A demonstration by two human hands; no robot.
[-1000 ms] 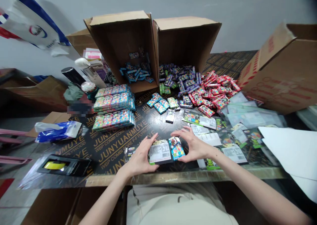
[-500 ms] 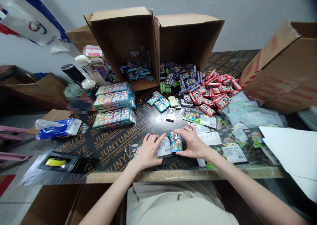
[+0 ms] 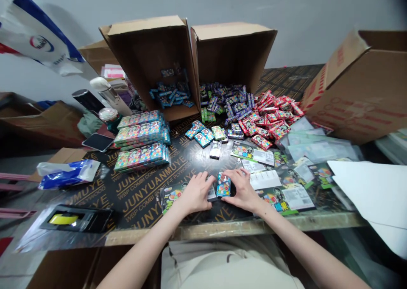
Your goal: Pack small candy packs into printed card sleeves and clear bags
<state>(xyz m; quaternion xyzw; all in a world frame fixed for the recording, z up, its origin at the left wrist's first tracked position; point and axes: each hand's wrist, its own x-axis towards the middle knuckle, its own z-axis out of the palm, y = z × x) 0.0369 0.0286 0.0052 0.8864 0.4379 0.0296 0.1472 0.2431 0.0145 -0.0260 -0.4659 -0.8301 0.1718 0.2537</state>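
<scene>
My right hand (image 3: 242,190) holds a small blue printed packet (image 3: 224,184) between thumb and index finger, at its far and near ends. The packet lies at the right end of a flat printed bag (image 3: 171,195), which has a green-and-black picture side. Over the bag's right part is my left hand (image 3: 199,191), its fingers curved down and the thumb on the near edge, seemingly gripping it. The hand hides much of the bag. Just beyond lie a white-and-black packet (image 3: 215,150), a green packet (image 3: 218,132) and blue packets (image 3: 204,137).
Stacks of bundled packets (image 3: 141,155) stand at left, near a phone (image 3: 98,142) and a tape dispenser (image 3: 79,219). Cardboard boxes (image 3: 149,34) line the back, beside red packets (image 3: 276,113). More printed bags (image 3: 286,198) and white sheets (image 3: 365,191) lie at right.
The view has shifted a little, so the scene sits further left. My left hand has come closer to the blue packet, uncovering more of the printed bag's left part. The right hand keeps its grip.
</scene>
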